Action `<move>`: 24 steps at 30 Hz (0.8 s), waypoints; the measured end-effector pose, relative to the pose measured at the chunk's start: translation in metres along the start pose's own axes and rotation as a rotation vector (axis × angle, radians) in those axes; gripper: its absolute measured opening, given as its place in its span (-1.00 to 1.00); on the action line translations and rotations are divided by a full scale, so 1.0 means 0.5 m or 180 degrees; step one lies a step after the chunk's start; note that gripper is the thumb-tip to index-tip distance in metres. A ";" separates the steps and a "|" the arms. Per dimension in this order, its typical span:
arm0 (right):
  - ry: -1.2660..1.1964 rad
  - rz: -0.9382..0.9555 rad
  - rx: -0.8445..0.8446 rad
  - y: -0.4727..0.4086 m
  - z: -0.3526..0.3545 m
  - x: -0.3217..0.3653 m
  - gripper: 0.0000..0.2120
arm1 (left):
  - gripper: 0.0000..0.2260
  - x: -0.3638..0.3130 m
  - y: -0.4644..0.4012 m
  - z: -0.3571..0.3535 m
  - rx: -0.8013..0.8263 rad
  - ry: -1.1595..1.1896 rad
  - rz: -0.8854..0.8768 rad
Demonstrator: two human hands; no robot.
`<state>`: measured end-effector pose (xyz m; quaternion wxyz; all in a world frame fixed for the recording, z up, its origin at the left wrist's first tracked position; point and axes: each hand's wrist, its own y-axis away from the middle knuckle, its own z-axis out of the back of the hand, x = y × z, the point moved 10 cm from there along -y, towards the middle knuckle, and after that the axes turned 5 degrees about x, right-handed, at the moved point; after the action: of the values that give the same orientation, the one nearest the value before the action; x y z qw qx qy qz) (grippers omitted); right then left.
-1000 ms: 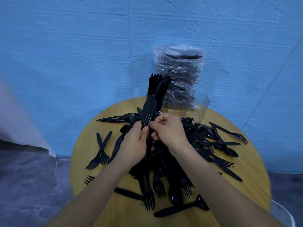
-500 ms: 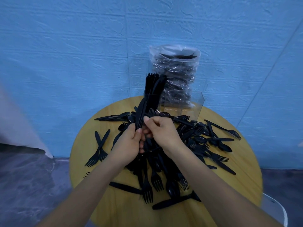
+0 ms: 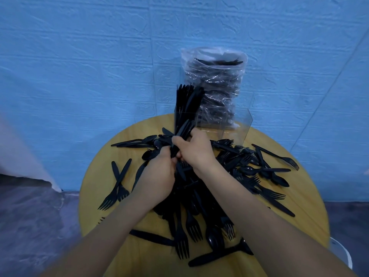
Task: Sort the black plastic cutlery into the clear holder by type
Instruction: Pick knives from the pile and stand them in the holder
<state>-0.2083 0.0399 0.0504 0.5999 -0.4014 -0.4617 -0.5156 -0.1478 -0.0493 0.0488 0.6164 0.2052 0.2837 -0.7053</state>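
Nearest you, a loose knife [image 3: 220, 256] and a fork [image 3: 182, 239] lie at the near edge of the round wooden table [image 3: 95, 186], strays from the heap of black cutlery [image 3: 199, 196] that covers its middle. The pieces lie crossed and mixed, so you have to pick out one type at a time.

Over the far side of that heap your hands meet. Your left hand [image 3: 157, 176] curls its fingers around a small bundle of knives [image 3: 180, 136], and your right hand [image 3: 194, 149] pinches the same bundle from the right, likely squaring the pieces so they go in together. The bundle tips up and away from you, aimed at the holder.

Just beyond your hands stands the clear holder [image 3: 235, 126]. Its left compartment already has upright knives [image 3: 186, 102]; the compartment to the right looks empty. Behind it, against the blue wall [image 3: 79, 66], sits a plastic bag of more cutlery [image 3: 214, 84].
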 end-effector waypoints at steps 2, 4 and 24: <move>-0.0052 0.0140 0.0230 -0.008 -0.014 0.006 -0.75 | -0.95 0.018 -0.010 0.008 -0.0083 0.0145 0.0011; 0.0082 0.0232 0.0311 -0.024 -0.002 0.004 -0.77 | -0.88 0.048 -0.020 0.011 -0.0040 0.0467 0.0079; 0.3129 0.0223 0.0669 -0.160 -0.012 -0.068 -0.72 | -0.82 0.151 -0.071 0.021 -0.0187 0.1688 0.0555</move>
<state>-0.2882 0.0308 0.0164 0.8005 -0.0637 -0.1602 -0.5739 -0.1941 -0.1100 0.0136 0.5846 0.3884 0.4367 -0.5628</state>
